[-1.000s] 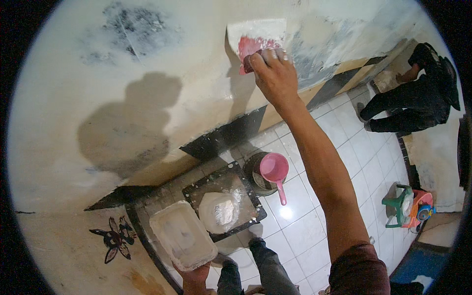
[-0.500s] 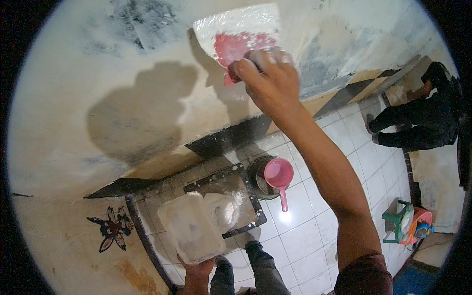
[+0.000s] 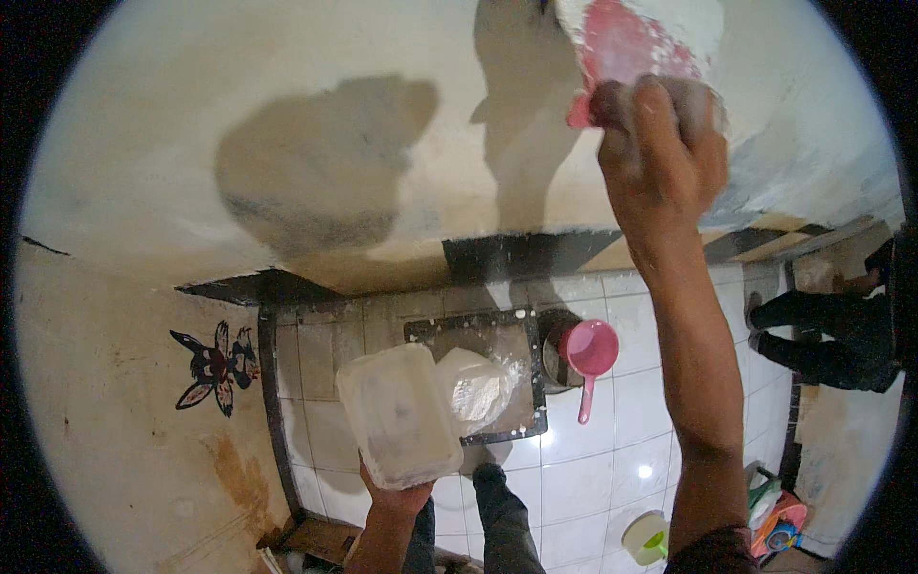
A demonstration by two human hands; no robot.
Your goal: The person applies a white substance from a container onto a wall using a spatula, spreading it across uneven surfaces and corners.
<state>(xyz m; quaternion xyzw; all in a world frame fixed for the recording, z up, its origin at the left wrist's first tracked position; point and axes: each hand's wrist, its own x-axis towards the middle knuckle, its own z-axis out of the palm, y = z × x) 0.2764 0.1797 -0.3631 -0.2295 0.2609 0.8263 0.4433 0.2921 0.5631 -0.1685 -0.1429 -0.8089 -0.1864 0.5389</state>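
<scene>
"What is your right hand (image 3: 666, 143) gripping up there?"

"It's holding a pink scraper (image 3: 626, 48) by its near end, with the blade pointing up along the wall (image 3: 143, 172). White paste (image 3: 695, 19) is covering the far part. I'm likely holding it that low so the wide edge is standing free of my knuckles."

"Is that edge touching the wall?"

"I can't tell; it's running out of view at the top."

"And your left hand (image 3: 397, 497)?"

"It's supporting a pale rectangular tub (image 3: 397, 421) from its near end, waist-high, partly hiding underneath. I'm holding it open side up, presumably so nothing inside is spilling."

"Why is everything sitting so close on the floor (image 3: 574, 507)?"

"For easy reach, I'd judge. A white heap (image 3: 478, 397), perhaps bagged powder, is lying on a dark-edged tray (image 3: 521, 349). Just beside it, a pink dipper (image 3: 593, 346) seems to be resting over a dark bucket (image 3: 555, 368), its handle pointing my way, which is making it handy to grab."
</scene>
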